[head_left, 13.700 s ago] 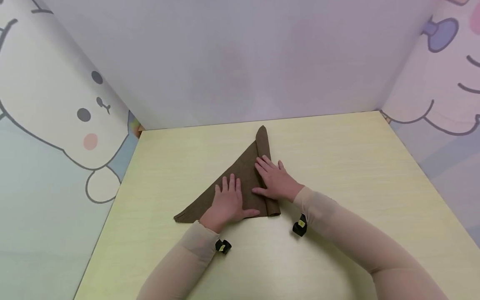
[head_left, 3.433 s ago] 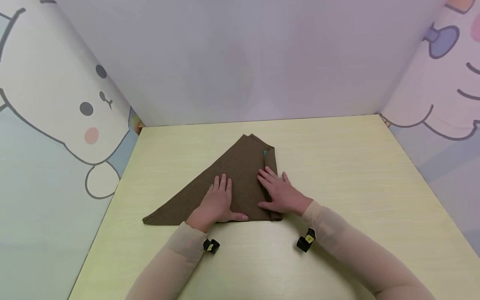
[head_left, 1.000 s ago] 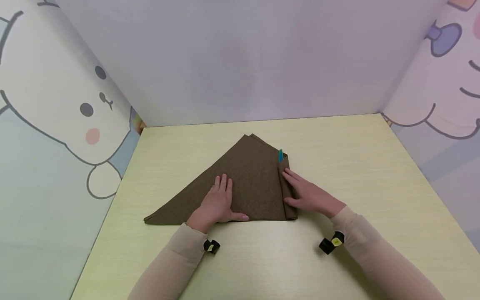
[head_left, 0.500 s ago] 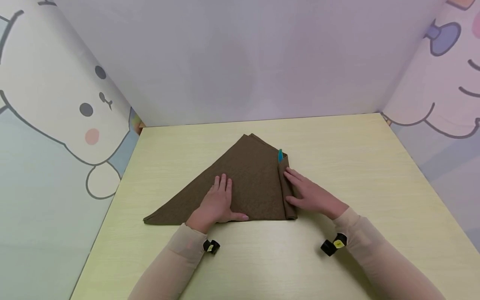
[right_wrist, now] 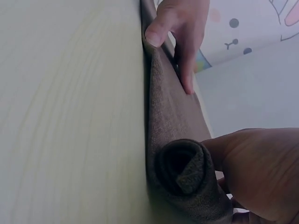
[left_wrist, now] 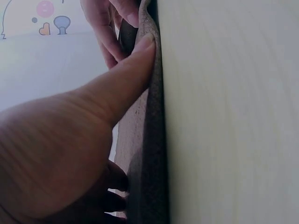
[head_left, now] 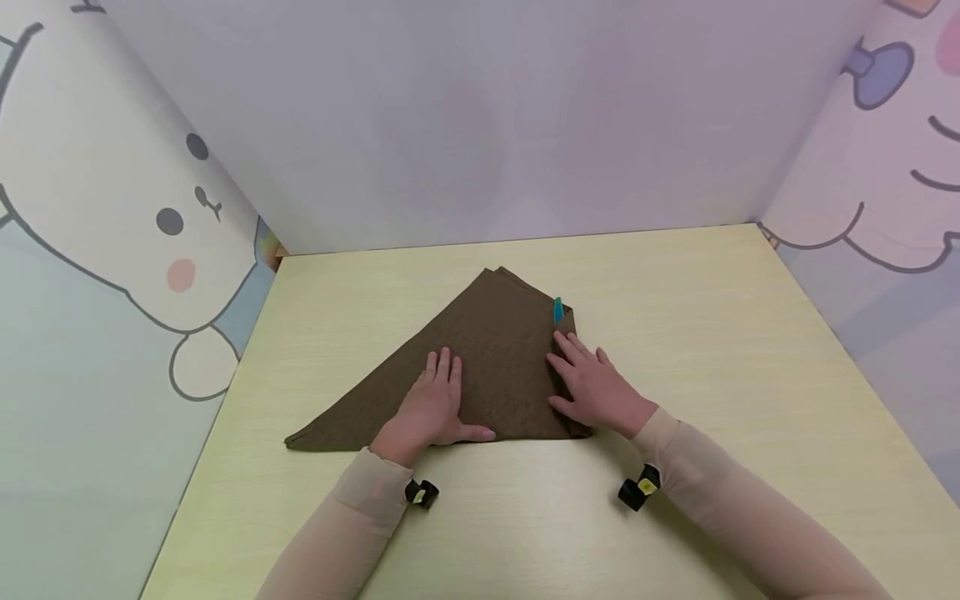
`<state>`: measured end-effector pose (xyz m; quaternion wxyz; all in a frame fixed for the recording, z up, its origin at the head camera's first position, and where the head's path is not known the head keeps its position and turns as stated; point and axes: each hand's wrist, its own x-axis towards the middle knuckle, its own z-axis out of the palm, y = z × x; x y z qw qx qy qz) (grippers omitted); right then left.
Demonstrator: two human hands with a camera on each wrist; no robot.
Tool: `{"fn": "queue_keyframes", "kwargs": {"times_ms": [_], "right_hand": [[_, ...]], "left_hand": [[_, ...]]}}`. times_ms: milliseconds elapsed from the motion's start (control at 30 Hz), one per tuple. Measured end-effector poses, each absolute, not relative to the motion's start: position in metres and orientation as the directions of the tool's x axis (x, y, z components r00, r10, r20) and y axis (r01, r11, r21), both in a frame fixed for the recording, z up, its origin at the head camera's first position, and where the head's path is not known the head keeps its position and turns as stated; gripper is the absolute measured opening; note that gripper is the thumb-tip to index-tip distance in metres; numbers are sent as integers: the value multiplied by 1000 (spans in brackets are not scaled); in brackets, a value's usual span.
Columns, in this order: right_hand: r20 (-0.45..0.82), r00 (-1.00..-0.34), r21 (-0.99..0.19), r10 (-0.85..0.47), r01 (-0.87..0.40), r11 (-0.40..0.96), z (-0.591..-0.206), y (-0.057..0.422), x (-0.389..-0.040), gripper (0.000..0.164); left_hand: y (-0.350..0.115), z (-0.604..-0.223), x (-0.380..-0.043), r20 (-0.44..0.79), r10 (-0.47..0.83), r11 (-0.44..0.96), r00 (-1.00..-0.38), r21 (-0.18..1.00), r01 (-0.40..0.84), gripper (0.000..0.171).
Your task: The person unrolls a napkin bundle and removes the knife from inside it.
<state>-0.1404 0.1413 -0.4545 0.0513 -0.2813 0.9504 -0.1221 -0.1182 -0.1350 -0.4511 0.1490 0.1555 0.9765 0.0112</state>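
A brown cloth point(head_left: 502, 358) lies folded in a broad triangle, its long point to the left. Along its right side runs a roll point(right_wrist: 180, 170), whose spiral end shows in the right wrist view. A teal tab point(head_left: 558, 311) sticks out at the roll's far end. My left hand point(head_left: 429, 408) rests flat on the cloth's middle, fingers spread, thumb by the near edge. Over the roll lies my right hand point(head_left: 600, 387), its fingers extended and their tips reaching the roll's left side. The hand hides much of the roll in the head view.
The cloth lies on a pale wood-grain table point(head_left: 697, 333). A plain pale wall point(head_left: 480, 125) stands behind it, with cartoon-printed panels point(head_left: 112, 208) at both sides. Each wrist carries a small black camera point(head_left: 422, 494).
The cloth, narrower 13.7 s ago, spreads wider now. Its roll shifted right between 3.4 and 1.0 s ago. Since half a second ago, my right hand has moved left over the roll; the left stays put.
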Motion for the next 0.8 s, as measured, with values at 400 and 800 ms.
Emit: {"fn": "queue_keyframes", "kwargs": {"times_ms": [400, 800], "right_hand": [[-23, -861, -263, -508, -485, 834, -457, 150, -142, 62], [-27, -871, -299, -490, -461, 836, -459, 159, -145, 61]], "left_hand": [[-136, -452, -119, -290, 308, 951, -906, 69, 301, 132], [-135, -451, -118, -281, 311, 950, -908, 72, 304, 131]]}}
